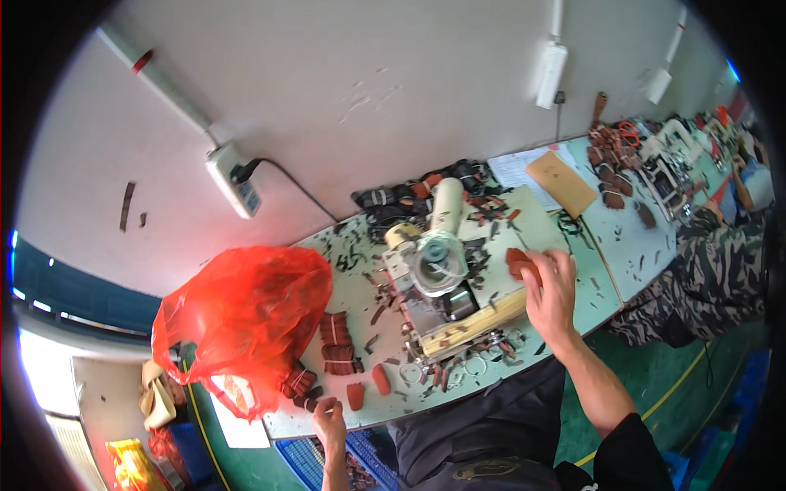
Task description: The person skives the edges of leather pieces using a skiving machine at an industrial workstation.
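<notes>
Toward the right edge of the desk [360,286], just right of the small bench machine [438,278], the right hand [550,295] is curling half-open fingers around a reddish-brown leather piece [517,263], pinching it from above. It is looking light, thin and floppy, so an edge pinch should serve. Along the near edge, the left hand [329,417] is nipping a smaller brown piece [315,403] between fingertips, close beside bundled brown strips [337,344] and a red plastic bag [246,315].

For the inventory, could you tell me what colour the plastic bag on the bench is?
The plastic bag is translucent red, seen in the head view.
</notes>
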A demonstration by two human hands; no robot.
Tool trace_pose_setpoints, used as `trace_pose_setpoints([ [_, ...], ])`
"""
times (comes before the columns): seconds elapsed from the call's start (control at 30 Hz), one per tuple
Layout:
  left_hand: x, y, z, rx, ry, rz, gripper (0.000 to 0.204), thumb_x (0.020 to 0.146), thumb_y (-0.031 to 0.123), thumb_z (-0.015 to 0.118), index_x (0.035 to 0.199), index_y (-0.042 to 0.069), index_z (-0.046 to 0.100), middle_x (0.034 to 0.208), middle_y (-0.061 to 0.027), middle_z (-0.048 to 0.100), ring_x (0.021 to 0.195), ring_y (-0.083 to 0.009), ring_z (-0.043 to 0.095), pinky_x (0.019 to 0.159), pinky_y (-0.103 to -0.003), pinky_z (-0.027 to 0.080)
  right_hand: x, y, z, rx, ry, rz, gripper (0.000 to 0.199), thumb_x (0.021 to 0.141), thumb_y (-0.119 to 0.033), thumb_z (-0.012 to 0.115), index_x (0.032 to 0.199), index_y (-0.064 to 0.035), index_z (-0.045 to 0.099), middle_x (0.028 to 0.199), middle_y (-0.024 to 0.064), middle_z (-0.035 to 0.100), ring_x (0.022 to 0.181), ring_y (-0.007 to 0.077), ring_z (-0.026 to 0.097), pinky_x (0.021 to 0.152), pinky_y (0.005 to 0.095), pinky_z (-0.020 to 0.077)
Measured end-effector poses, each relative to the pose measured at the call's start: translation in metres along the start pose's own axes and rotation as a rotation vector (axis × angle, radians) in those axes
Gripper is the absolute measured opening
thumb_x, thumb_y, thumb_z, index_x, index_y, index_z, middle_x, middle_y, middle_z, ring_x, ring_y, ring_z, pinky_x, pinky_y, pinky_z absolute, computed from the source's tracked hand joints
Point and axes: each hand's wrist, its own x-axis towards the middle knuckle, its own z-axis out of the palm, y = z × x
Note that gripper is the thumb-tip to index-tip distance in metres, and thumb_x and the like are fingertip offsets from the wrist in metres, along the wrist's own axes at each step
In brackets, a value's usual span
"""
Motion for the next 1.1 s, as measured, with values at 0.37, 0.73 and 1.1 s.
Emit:
trace_pose_setpoints([
  [0.37,-0.009,0.034,0.031,0.248,-0.006,0.239,0.031,0.078,0.016,0.069,0.102,-0.001,0.061,0.098,-0.0193,0.061,0.093,-0.0378,0.058,0.083,-0.043,0.046,-0.135,-0.135,0.105,0.497,-0.876,-0.019,0.030,0.086,-0.017,0.062,0.110,0.0013,0.054,0.093,0.0187,0.064,0.085,0.0341,0.064,0.072,0.0421,0.0511],
  [0.73,-0.020,0.038,0.016,-0.519,-0.197,-0.250,0.008,0.082,0.003,0.062,0.090,0.000,0.060,0.077,-0.0069,0.065,0.065,-0.0122,0.059,0.058,-0.024,0.045,-0.149,-0.177,0.176,0.174,-0.936,-0.018,0.034,0.074,-0.001,0.061,0.105,0.0018,0.046,0.099,0.0207,0.052,0.090,0.0384,0.061,0.070,0.0443,0.0537],
  [1.1,-0.036,0.055,0.021,-1.400,-0.368,-0.638,0.010,0.091,0.003,0.046,0.096,0.008,0.053,0.097,-0.0084,0.062,0.079,-0.0176,0.061,0.070,-0.028,0.053,-0.140,-0.145,0.146,0.825,-1.035,0.528,0.026,0.084,-0.001,0.061,0.109,-0.0044,0.065,0.095,0.0090,0.067,0.082,0.0147,0.066,0.071,0.0278,0.0524],
])
